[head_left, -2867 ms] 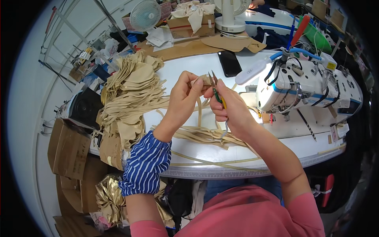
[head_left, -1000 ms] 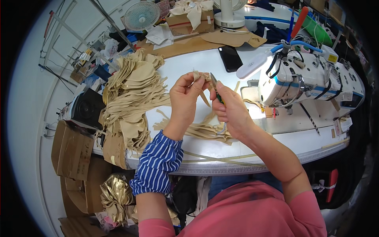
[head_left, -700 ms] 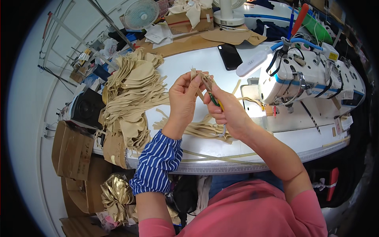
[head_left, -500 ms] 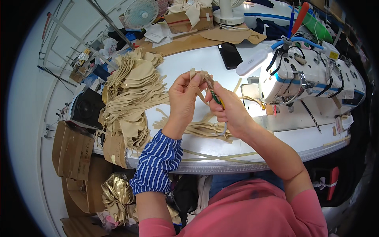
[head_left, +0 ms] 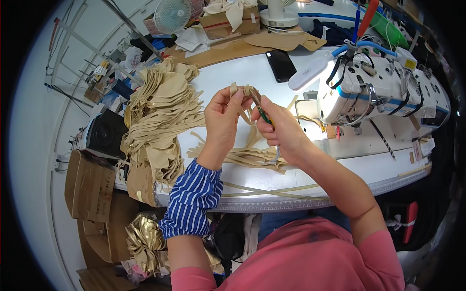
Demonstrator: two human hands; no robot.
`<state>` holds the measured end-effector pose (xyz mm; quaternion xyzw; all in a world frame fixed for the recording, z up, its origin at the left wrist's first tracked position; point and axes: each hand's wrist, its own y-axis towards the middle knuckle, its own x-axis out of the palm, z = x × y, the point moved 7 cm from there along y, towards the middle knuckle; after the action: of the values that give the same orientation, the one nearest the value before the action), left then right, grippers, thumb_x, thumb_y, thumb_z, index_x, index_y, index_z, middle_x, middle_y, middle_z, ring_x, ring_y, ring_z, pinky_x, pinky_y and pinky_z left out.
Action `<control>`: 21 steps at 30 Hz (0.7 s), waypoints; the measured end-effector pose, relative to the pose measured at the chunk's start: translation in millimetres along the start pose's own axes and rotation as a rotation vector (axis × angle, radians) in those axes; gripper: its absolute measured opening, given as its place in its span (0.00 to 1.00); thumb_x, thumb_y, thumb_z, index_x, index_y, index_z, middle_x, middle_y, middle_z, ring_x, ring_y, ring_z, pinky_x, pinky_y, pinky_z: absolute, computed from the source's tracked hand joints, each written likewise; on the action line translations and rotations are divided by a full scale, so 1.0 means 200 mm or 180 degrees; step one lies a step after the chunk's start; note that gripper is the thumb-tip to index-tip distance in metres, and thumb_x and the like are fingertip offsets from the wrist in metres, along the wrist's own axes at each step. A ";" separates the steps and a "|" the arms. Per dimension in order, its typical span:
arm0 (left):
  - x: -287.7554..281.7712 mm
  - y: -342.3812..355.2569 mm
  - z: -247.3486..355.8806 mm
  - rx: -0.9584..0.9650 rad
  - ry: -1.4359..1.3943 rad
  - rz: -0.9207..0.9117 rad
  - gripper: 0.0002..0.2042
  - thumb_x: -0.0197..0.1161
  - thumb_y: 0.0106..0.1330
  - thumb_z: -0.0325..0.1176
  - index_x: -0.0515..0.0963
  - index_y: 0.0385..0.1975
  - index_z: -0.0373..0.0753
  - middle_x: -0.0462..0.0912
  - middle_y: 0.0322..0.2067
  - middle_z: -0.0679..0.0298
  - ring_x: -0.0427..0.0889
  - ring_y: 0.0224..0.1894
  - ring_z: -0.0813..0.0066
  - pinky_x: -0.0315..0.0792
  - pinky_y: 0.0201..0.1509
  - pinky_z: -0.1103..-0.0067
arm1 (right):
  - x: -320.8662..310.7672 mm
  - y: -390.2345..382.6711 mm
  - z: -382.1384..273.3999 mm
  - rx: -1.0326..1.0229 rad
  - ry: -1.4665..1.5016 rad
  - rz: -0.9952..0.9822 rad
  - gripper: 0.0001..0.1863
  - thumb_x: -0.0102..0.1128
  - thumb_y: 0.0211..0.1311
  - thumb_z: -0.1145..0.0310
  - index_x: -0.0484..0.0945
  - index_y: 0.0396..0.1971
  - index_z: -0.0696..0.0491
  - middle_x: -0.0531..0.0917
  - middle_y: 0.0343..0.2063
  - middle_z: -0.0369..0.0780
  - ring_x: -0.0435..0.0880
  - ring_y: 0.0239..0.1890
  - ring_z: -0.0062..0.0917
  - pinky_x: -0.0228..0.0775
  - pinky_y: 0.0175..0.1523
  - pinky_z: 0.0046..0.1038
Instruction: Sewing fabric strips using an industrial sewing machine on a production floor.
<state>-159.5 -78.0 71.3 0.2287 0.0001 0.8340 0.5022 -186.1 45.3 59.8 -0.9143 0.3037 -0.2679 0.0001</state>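
Note:
My left hand (head_left: 224,116) pinches a small beige fabric piece (head_left: 233,89) at fingertip height, with a narrow strip dangling from it. My right hand (head_left: 283,132) grips small scissors (head_left: 264,115) with green and yellow handles, their blades angled up against the fabric by my left fingers; whether the blades are closed I cannot tell. Below both hands, loose beige strips (head_left: 252,157) lie on the white table (head_left: 310,183). A heap of layered beige cut pieces (head_left: 162,106) sits just left of my hands.
A white sewing machine (head_left: 369,92) stands on the right, a black phone (head_left: 280,66) beyond my hands. Behind are a cardboard box (head_left: 229,23) with fabric and two fans (head_left: 172,14). Cardboard boxes (head_left: 90,184) and a black speaker-like case (head_left: 104,131) are at the left.
Both hands have shifted slightly left since a second ago. The scissor blades, earlier pointing up clear above my right thumb, are now angled leftward against the fabric.

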 end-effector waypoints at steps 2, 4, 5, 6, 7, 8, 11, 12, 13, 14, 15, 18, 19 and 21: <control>0.00 -0.01 0.00 0.0066 0.0097 -0.0052 0.09 0.60 0.65 0.29 0.74 0.41 0.32 0.80 0.38 0.60 0.81 0.40 0.75 0.76 0.49 0.81 | 0.00 0.00 -0.01 -0.0060 -0.0039 0.0024 0.22 0.38 0.71 0.48 0.70 0.30 0.51 0.58 0.15 0.25 0.49 0.15 0.08 0.39 0.18 0.14; 0.00 -0.01 0.00 0.0136 0.0196 -0.0099 0.09 0.61 0.65 0.29 0.74 0.41 0.33 0.80 0.38 0.61 0.81 0.39 0.76 0.76 0.48 0.82 | 0.00 0.00 -0.01 -0.0028 -0.0089 0.0025 0.22 0.39 0.71 0.48 0.70 0.30 0.51 0.58 0.15 0.25 0.49 0.15 0.08 0.39 0.18 0.14; 0.00 -0.01 -0.01 0.0091 0.0271 -0.0149 0.09 0.61 0.64 0.28 0.74 0.41 0.33 0.80 0.37 0.61 0.81 0.39 0.76 0.76 0.48 0.82 | 0.00 0.00 -0.01 0.0004 -0.0141 0.0020 0.22 0.39 0.71 0.48 0.70 0.30 0.51 0.58 0.15 0.25 0.49 0.15 0.08 0.39 0.18 0.14; 0.00 -0.01 -0.01 0.0046 0.0347 -0.0197 0.09 0.62 0.64 0.28 0.74 0.41 0.33 0.80 0.37 0.62 0.81 0.39 0.76 0.76 0.47 0.82 | 0.00 0.00 0.00 0.0006 -0.0140 0.0017 0.22 0.39 0.71 0.48 0.70 0.30 0.51 0.58 0.15 0.25 0.49 0.15 0.08 0.39 0.18 0.14; 0.00 -0.01 -0.02 0.0043 0.0346 -0.0196 0.09 0.62 0.64 0.28 0.74 0.41 0.33 0.80 0.37 0.62 0.81 0.39 0.76 0.76 0.47 0.82 | 0.00 0.00 0.00 -0.0004 -0.0154 0.0036 0.22 0.39 0.71 0.48 0.70 0.30 0.51 0.58 0.15 0.25 0.49 0.15 0.08 0.39 0.18 0.14; -0.01 0.00 -0.02 -0.0037 0.0250 -0.0117 0.09 0.62 0.64 0.28 0.74 0.42 0.34 0.80 0.36 0.62 0.81 0.38 0.76 0.76 0.47 0.83 | -0.01 0.00 0.00 -0.0015 -0.0167 0.0054 0.22 0.39 0.71 0.48 0.70 0.30 0.51 0.58 0.15 0.25 0.49 0.15 0.08 0.39 0.18 0.15; -0.01 0.00 -0.03 -0.0118 0.0102 -0.0023 0.10 0.62 0.63 0.28 0.74 0.42 0.34 0.80 0.35 0.62 0.81 0.38 0.76 0.75 0.45 0.84 | -0.04 0.01 0.00 -0.0031 -0.0182 0.0121 0.22 0.39 0.71 0.48 0.70 0.30 0.51 0.58 0.15 0.25 0.49 0.15 0.08 0.39 0.19 0.15; 0.00 0.00 -0.03 -0.0115 0.0050 -0.0006 0.10 0.63 0.63 0.28 0.74 0.42 0.34 0.80 0.35 0.62 0.81 0.38 0.76 0.75 0.44 0.85 | -0.04 0.01 0.00 -0.0033 -0.0181 0.0127 0.22 0.39 0.71 0.48 0.70 0.30 0.51 0.58 0.15 0.25 0.49 0.15 0.08 0.39 0.19 0.15; -0.01 0.00 -0.03 -0.0120 0.0051 -0.0003 0.10 0.63 0.63 0.28 0.74 0.42 0.34 0.80 0.35 0.62 0.81 0.38 0.76 0.75 0.44 0.85 | -0.04 0.01 0.00 -0.0032 -0.0214 0.0090 0.22 0.39 0.71 0.48 0.70 0.30 0.51 0.58 0.15 0.25 0.49 0.16 0.08 0.39 0.19 0.15; -0.01 0.00 -0.03 -0.0096 0.0048 0.0003 0.10 0.63 0.63 0.28 0.74 0.42 0.34 0.79 0.35 0.62 0.81 0.37 0.76 0.75 0.43 0.85 | -0.03 0.01 0.00 -0.0031 -0.0246 0.0054 0.22 0.39 0.71 0.48 0.70 0.30 0.51 0.58 0.15 0.25 0.49 0.16 0.08 0.39 0.19 0.15; -0.01 0.00 -0.03 -0.0071 0.0045 0.0009 0.10 0.63 0.63 0.28 0.74 0.41 0.34 0.79 0.34 0.62 0.81 0.37 0.77 0.75 0.43 0.85 | -0.03 0.01 0.00 -0.0027 -0.0244 0.0055 0.22 0.39 0.71 0.48 0.70 0.30 0.51 0.58 0.15 0.25 0.49 0.16 0.08 0.39 0.19 0.15; -0.02 0.00 -0.04 -0.0072 0.0089 -0.0103 0.09 0.63 0.63 0.28 0.75 0.41 0.34 0.80 0.33 0.62 0.81 0.35 0.78 0.74 0.41 0.85 | -0.02 0.02 0.00 -0.0010 -0.0336 0.0050 0.22 0.39 0.71 0.48 0.70 0.30 0.51 0.58 0.15 0.25 0.49 0.16 0.08 0.39 0.19 0.15; -0.02 0.00 -0.05 -0.0074 0.0090 -0.0103 0.09 0.63 0.63 0.28 0.75 0.41 0.34 0.80 0.33 0.62 0.81 0.35 0.78 0.74 0.41 0.85 | -0.02 0.02 0.00 -0.0048 -0.0354 0.0056 0.21 0.39 0.71 0.49 0.70 0.30 0.51 0.57 0.15 0.25 0.49 0.16 0.08 0.39 0.19 0.15; -0.02 0.00 -0.04 -0.0011 0.0141 -0.0117 0.09 0.63 0.63 0.27 0.75 0.41 0.34 0.80 0.32 0.62 0.80 0.34 0.79 0.74 0.40 0.86 | -0.01 0.02 -0.01 -0.0085 -0.0371 0.0061 0.21 0.39 0.71 0.49 0.70 0.30 0.51 0.57 0.15 0.25 0.49 0.16 0.08 0.39 0.19 0.15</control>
<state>-160.6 -78.4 62.3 0.2092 0.0139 0.8295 0.5177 -191.3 43.0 58.7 -0.9253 0.3155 -0.2102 0.0082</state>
